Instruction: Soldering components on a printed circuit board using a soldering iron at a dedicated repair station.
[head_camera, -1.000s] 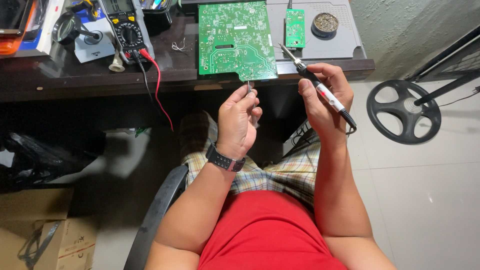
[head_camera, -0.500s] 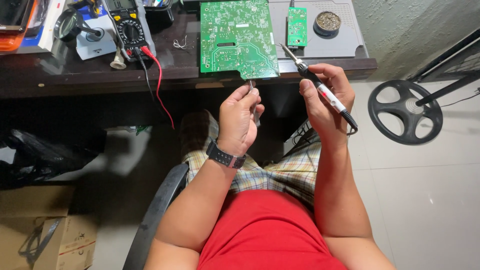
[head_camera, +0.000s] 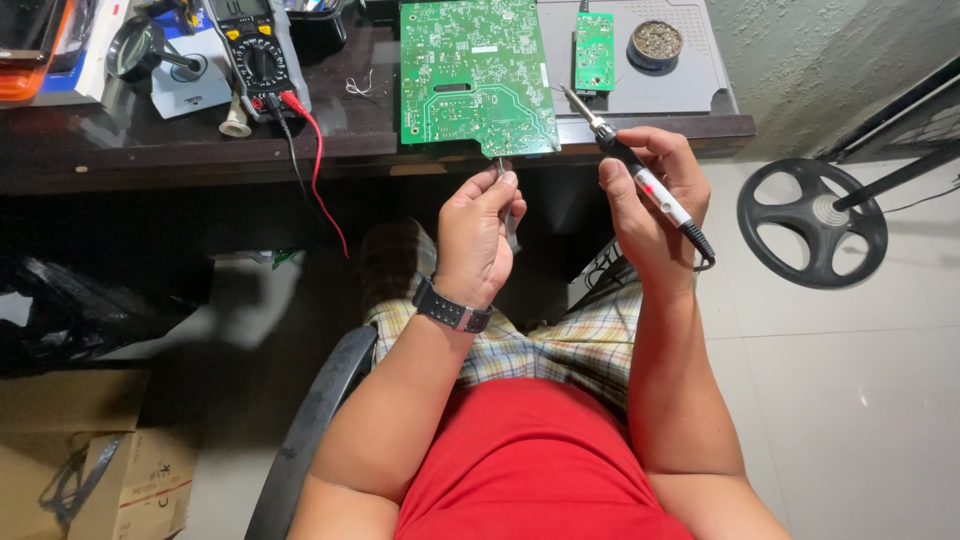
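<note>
A slim black-handled soldering iron (head_camera: 640, 175) is gripped in the closed right hand (head_camera: 655, 205), its tip near the large green printed circuit board (head_camera: 475, 75) on the dark surface (head_camera: 150, 140). A thin grey metal tool (head_camera: 508, 205) is pinched by the left hand (head_camera: 480, 235), just below the board's edge.

A brown cardboard box (head_camera: 95, 480) is sitting on the floor at the lower left, with dark printing on its side. On the desk, a multimeter (head_camera: 255, 50) is showing a small grey rectangular screen (head_camera: 240, 8).
</note>
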